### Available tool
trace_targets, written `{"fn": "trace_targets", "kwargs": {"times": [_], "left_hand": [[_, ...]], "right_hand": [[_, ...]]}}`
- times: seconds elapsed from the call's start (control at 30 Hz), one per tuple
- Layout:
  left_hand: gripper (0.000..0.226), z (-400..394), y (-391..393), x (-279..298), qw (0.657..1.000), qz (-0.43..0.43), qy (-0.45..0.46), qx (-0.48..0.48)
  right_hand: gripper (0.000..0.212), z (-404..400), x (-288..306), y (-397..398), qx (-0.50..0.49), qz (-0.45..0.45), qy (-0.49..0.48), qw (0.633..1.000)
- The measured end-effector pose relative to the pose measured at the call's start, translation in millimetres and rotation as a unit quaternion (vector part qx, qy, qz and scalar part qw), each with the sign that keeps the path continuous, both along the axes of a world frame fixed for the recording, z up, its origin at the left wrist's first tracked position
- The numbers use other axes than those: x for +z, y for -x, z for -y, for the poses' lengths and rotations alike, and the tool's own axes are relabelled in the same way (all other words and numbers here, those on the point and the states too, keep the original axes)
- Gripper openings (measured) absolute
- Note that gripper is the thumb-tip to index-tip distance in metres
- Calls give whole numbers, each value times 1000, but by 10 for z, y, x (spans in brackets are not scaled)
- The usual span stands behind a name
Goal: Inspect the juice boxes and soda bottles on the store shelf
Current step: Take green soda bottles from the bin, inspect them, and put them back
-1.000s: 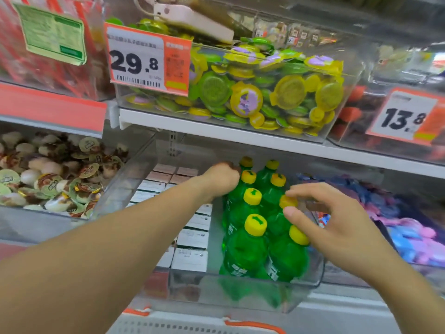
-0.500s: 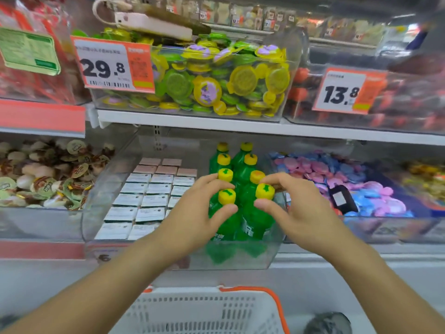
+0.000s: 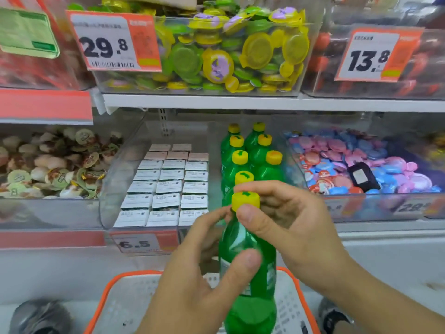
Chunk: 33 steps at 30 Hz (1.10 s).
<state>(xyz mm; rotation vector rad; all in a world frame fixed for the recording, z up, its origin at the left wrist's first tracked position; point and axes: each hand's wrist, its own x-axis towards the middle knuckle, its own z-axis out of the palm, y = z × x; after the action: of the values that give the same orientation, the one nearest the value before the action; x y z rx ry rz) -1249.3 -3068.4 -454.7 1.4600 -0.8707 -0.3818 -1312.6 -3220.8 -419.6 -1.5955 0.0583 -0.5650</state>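
At lower centre of the frame, one green soda bottle (image 3: 249, 259) is off the shelf: the left hand (image 3: 204, 280) wraps its body, the right hand (image 3: 286, 225) pinches its yellow cap (image 3: 245, 200). Inspection seems barely underway; the remaining bottles (image 3: 250, 155) and juice boxes (image 3: 166, 186), mid-frame, look untouched.
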Motion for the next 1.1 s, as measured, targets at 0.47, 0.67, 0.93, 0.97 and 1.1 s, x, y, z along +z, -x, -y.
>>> {"fn": "trace_targets", "kwargs": {"times": [0.47,0.67,0.93,0.97,1.1], "left_hand": [[55,-210,102,-231,990,-43,44,130],[42,-215,254,-139,989,-15,46,141],[55,-183,170,-235,985,-56,-21,160],[54,-185,165,-235,987,-55,-34,149],[39,-224,176,-137,991,-76,-47,103]], "right_hand": [[32,-267,-190,-102,29,-93,-110,989],[35,-282,-146,-106,57,-113,-138,982],[28,-257,-140,-93,77,-174,-163,968],[29,-256,-144,-92,61,-180,-173,967],[30,-273,-115,-85,43,-188,-185,964]]}}
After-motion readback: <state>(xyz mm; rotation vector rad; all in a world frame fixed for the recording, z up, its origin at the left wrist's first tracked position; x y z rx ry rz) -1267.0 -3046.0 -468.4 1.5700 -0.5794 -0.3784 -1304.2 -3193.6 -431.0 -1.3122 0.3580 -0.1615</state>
